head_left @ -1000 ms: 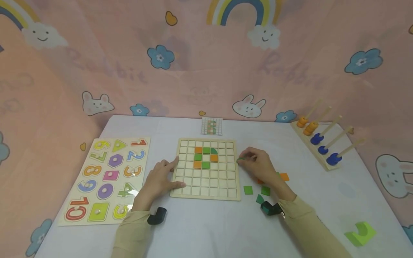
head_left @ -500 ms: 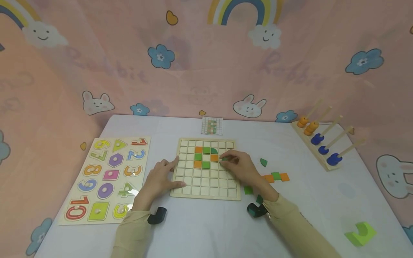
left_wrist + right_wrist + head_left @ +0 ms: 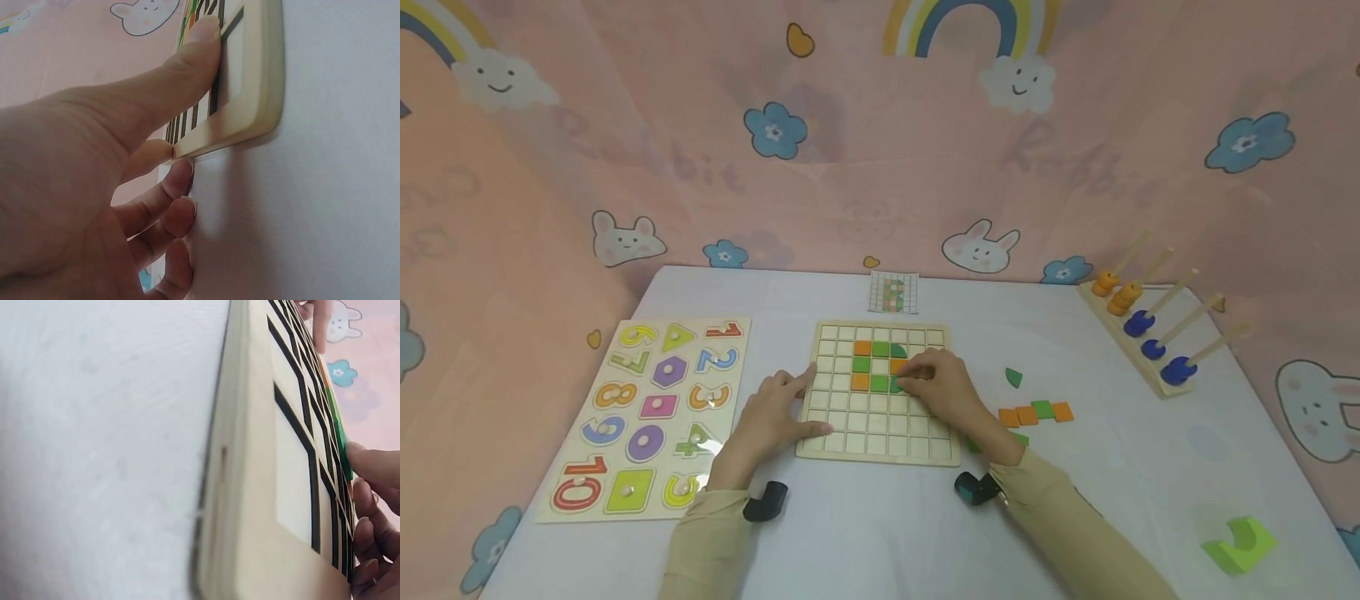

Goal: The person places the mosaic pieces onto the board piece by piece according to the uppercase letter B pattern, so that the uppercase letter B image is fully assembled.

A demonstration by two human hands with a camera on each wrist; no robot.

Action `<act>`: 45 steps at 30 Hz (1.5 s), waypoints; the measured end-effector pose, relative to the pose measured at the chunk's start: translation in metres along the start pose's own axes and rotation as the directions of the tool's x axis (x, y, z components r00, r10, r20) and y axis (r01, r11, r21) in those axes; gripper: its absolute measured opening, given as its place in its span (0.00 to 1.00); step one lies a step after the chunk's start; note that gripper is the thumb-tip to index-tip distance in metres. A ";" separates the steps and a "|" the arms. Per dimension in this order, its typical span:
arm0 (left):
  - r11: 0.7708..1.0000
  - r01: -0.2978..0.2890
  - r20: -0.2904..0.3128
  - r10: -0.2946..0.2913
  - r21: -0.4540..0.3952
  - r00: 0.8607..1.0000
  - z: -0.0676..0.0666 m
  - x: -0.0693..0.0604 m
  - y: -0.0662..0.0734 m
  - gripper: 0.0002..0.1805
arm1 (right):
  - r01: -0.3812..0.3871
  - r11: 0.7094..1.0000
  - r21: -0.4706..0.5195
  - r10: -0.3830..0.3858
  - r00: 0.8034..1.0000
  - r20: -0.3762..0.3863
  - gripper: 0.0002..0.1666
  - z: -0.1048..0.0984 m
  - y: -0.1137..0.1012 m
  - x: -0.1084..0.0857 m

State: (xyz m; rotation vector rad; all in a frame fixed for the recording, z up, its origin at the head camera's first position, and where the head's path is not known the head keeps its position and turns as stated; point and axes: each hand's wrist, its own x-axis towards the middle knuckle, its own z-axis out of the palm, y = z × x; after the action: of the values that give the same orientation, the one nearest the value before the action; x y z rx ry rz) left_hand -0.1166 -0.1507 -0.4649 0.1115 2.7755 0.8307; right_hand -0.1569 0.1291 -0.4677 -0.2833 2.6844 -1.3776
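A wooden grid board [image 3: 850, 425] lies on the table, with orange and green tiles set in a ring of cells in its upper middle. My right hand [image 3: 946, 392] pinches a dark green quarter-circle tile [image 3: 894, 385] at the cell just right of the ring's lower green square [image 3: 878, 383]. In the right wrist view the thumb [image 3: 375, 467] touches green at the board's surface. My left hand [image 3: 771, 417] rests at the board's left edge. Its thumb [image 3: 187, 59] lies on the board top, and the other fingers touch the edge and the table beside it.
Loose orange tiles [image 3: 1009, 417], a green square [image 3: 1042, 409] and a green quarter-circle [image 3: 1013, 377] lie right of the board. A pattern card [image 3: 893, 293] is behind it. A number puzzle [image 3: 655, 450] stands left, a bead rack [image 3: 1138, 333] and green block [image 3: 1240, 546] right.
My right hand has moved left from beside the board's right edge, bringing the quarter-circle tile over the grid and down to a cell. The left hand has stayed in place.
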 end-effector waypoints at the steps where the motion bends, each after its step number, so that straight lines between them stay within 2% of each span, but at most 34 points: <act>1: 1.000 -0.002 -0.001 0.002 0.000 1.000 0.000 0.000 0.000 0.58 | 0.001 1.000 -0.005 -0.001 1.000 0.000 0.05 0.000 -0.001 0.001; 10: 1.000 0.003 0.000 -0.003 -0.007 1.000 0.000 0.000 0.000 0.58 | -0.031 0.999 -0.044 0.030 0.999 -0.035 0.08 0.002 -0.001 0.003; 15: 1.000 0.004 0.005 -0.004 -0.011 1.000 0.000 0.000 0.000 0.57 | -0.030 0.999 -0.027 0.028 0.998 -0.064 0.07 -0.006 0.003 -0.002; 17: 1.000 0.006 0.004 -0.006 -0.013 1.000 0.000 0.000 0.000 0.57 | -0.038 0.999 -0.036 0.036 0.997 -0.074 0.05 -0.013 0.007 -0.004; 19: 1.000 0.006 0.003 -0.006 -0.013 1.000 0.000 0.000 0.000 0.57 | -0.089 0.996 -0.026 0.087 0.993 -0.078 0.05 -0.021 0.011 -0.007; 23: 1.000 0.004 0.006 -0.004 -0.011 1.000 0.000 0.000 0.001 0.57 | -0.155 0.985 -0.070 0.151 0.986 -0.067 0.09 -0.042 0.023 -0.014; 28: 1.000 0.005 0.007 -0.005 -0.010 1.000 0.000 0.000 0.001 0.57 | -0.120 0.985 -0.123 0.116 0.992 -0.046 0.16 -0.070 0.039 -0.027; 34: 1.000 0.015 0.013 -0.015 -0.004 1.000 0.000 0.001 0.000 0.58 | -0.220 0.966 -0.132 0.217 0.975 -0.043 0.24 -0.095 0.055 -0.045; 40: 1.000 0.019 0.011 -0.019 -0.004 1.000 0.000 0.001 0.000 0.58 | -0.238 0.958 -0.160 0.232 0.971 -0.059 0.26 -0.112 0.071 -0.056; 45: 1.000 0.021 0.012 -0.021 -0.005 1.000 0.001 0.001 0.001 0.58 | -0.240 0.953 -0.185 0.235 0.971 -0.053 0.27 -0.118 0.075 -0.061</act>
State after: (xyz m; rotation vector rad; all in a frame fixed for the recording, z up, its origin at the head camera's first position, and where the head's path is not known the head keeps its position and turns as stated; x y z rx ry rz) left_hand -0.1174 -0.1496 -0.4656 0.0858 2.7583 0.8287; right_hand -0.1271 0.2788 -0.4595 0.0466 2.7672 -1.0691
